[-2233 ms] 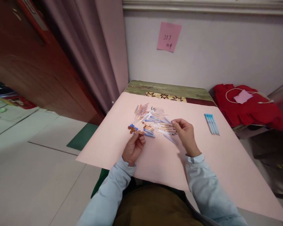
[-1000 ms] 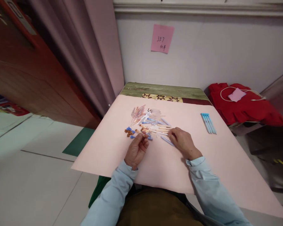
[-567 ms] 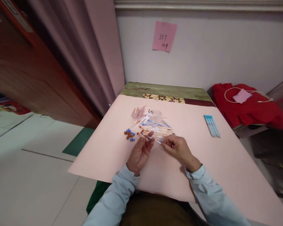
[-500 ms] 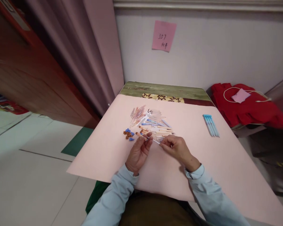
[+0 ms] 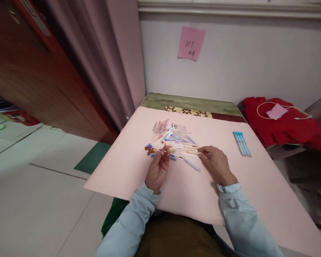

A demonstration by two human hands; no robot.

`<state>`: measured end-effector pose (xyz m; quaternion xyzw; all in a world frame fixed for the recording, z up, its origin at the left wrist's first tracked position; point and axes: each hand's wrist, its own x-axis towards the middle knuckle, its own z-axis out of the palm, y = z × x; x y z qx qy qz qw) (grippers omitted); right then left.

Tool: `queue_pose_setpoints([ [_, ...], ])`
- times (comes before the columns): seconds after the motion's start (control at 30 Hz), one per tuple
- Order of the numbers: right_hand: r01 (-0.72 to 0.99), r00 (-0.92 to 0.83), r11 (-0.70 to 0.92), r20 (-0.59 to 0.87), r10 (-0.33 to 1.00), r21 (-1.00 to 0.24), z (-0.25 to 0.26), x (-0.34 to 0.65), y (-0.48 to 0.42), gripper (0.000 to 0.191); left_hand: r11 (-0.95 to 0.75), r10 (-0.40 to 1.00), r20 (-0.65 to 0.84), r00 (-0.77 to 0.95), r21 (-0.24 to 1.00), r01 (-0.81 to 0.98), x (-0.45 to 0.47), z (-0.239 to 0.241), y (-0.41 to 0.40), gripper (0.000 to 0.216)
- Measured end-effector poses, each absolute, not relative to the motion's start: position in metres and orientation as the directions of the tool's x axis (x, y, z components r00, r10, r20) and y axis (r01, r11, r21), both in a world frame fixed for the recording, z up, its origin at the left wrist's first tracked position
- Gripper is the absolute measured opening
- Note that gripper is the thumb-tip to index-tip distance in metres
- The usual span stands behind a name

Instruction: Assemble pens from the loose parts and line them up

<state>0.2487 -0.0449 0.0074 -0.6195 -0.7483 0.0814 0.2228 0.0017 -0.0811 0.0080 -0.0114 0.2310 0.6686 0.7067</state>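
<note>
A heap of loose pen parts [image 5: 175,140], thin refills and clear, orange and blue barrels, lies on a pink sheet [image 5: 139,167] over the table. My left hand [image 5: 158,169] is raised with its fingers pinched on a small orange pen part near a cluster of little blue and brown caps [image 5: 149,149]. My right hand [image 5: 216,162] rests on the sheet, fingertips closed at the right ends of the refills in the heap; what they grip is hard to make out. A pale blue barrel [image 5: 192,164] lies between my hands.
Several assembled blue pens [image 5: 242,143] lie in a row at the right of the sheet. A red cloth with a white cable [image 5: 280,123] sits beyond the table's right edge. A pink note [image 5: 191,43] hangs on the wall; curtain and wooden door at left.
My hands had met over a thin refill; now they are apart. My right hand has gone back to the heap and a pale blue barrel lies on the sheet between them.
</note>
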Motion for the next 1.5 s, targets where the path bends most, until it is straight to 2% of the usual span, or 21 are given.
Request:
queue_pose_setpoints([
  [0.13,0.904,-0.177,0.252,0.235,0.956,-0.345,0.007,0.250,-0.044,0.020,0.081,0.946,-0.323,-0.013,0.276,-0.958,0.001,0.006,-0.082,0.031],
  [0.23,0.886,-0.181,0.272,0.260,0.949,-0.376,0.008,0.250,-0.046,0.021,0.060,0.951,-0.308,-0.023,0.258,-0.964,0.000,0.005,-0.082,0.031],
  [0.33,0.807,-0.127,0.257,0.270,0.955,-0.532,0.012,0.247,-0.049,0.022,0.037,0.946,-0.321,-0.043,0.236,-0.971,-0.001,0.003,-0.082,0.033],
  [0.43,0.634,-0.143,0.275,0.240,0.960,-0.722,0.017,0.241,-0.053,0.024,0.000,0.942,-0.327,-0.072,0.216,-0.976,-0.003,0.001,-0.081,0.030],
  [0.57,0.463,-0.261,0.312,0.209,0.942,-0.829,0.021,0.233,-0.058,0.020,-0.044,0.944,-0.312,-0.106,0.198,-0.979,-0.006,0.001,-0.078,0.030],
  [0.7,0.432,-0.329,0.288,0.148,0.933,-0.855,0.021,0.228,-0.061,0.017,-0.047,0.946,-0.307,-0.108,0.199,-0.979,-0.005,0.003,-0.077,0.031],
  [1.17,0.456,-0.336,0.304,0.154,0.929,-0.836,0.020,0.228,-0.060,0.014,-0.055,0.957,-0.265,-0.121,0.245,-0.968,-0.003,0.004,-0.078,0.023],
  [1.5,0.443,-0.371,0.304,0.136,0.919,-0.844,0.018,0.217,-0.064,0.018,0.013,0.947,-0.310,-0.086,0.304,-0.953,-0.002,0.006,-0.079,0.030],
])
